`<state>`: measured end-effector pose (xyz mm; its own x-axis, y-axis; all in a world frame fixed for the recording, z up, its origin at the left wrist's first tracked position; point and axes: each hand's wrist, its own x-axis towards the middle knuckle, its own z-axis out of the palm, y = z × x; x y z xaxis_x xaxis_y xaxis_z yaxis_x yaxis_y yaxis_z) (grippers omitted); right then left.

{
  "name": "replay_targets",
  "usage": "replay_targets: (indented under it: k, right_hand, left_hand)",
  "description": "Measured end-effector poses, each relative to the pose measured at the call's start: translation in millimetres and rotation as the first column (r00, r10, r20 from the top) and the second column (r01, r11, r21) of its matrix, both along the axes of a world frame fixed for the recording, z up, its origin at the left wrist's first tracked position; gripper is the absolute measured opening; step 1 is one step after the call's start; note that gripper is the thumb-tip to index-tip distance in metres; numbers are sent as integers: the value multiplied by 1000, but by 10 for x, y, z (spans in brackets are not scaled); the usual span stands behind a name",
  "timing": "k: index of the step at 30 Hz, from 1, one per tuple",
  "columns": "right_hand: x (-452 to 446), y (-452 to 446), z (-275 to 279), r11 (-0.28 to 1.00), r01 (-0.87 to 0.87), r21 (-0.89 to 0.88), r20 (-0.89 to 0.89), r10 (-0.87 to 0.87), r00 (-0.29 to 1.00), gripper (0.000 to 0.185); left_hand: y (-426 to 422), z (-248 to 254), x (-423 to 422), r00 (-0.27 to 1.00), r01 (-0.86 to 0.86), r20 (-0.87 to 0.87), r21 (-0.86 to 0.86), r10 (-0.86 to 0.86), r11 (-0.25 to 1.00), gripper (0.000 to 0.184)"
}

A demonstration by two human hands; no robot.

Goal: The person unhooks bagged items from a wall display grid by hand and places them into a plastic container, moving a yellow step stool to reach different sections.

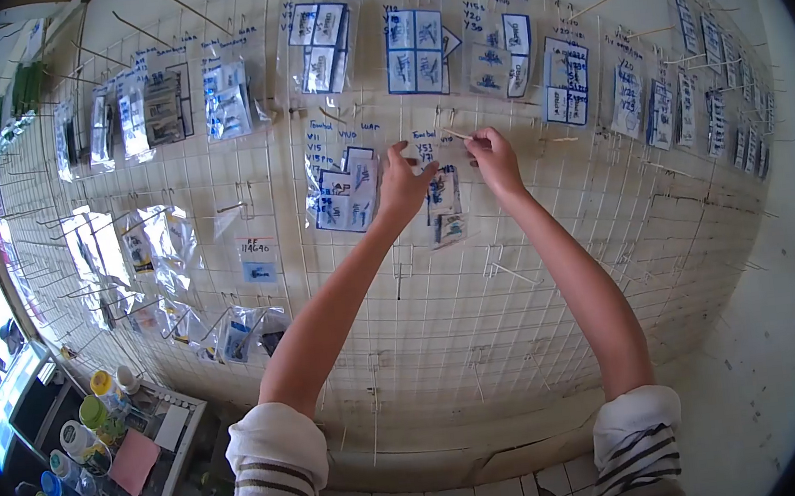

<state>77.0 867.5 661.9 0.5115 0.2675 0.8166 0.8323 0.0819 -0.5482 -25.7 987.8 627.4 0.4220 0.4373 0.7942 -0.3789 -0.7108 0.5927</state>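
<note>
A clear plastic bag (449,230) with blue handwriting and small packets inside hangs on the wire grid, just below a peg hook. My left hand (400,188) is at the bag's upper left side, its fingers bent around the edge and its thumb over the front. To the right, my right hand (497,162) pinches the tip of the wire hook (455,133) between thumb and fingers. Left of my left hand hangs another labelled bag (346,190) with white and blue packets, close to my wrist.
Rows of bags hang above, such as a four-panel bag (415,51) and a dark-packet bag (168,107). Bare hooks stick out from the wire grid (408,344). At lower left, a glass counter (180,435) holds several bottles and a pink paper (135,462).
</note>
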Motion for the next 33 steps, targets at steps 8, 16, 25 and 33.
replay_targets:
  k: [8, 16, 25, 33]
  right_hand:
    - [-251, -37, 19, 991, -48, 123, -26, 51, 998, 20]
    - [-835, -361, 152, 927, -328, 183, -191, 361, 913, 20]
    - [-1057, -496, 272, 919, -386, 80, -255, 393, 883, 38]
    - [-992, -519, 301, 842, -530, 97, -338, 529, 778, 25]
  left_hand:
    - [-187, 365, -142, 990, 71, -112, -105, -83, 992, 43]
    - [-305, 372, -298, 852, 508, 259, -199, -455, 838, 25]
    - [-456, 428, -538, 850, 524, 204, -227, -487, 821, 30]
    - [-546, 400, -565, 806, 565, 303, -142, -508, 812, 31]
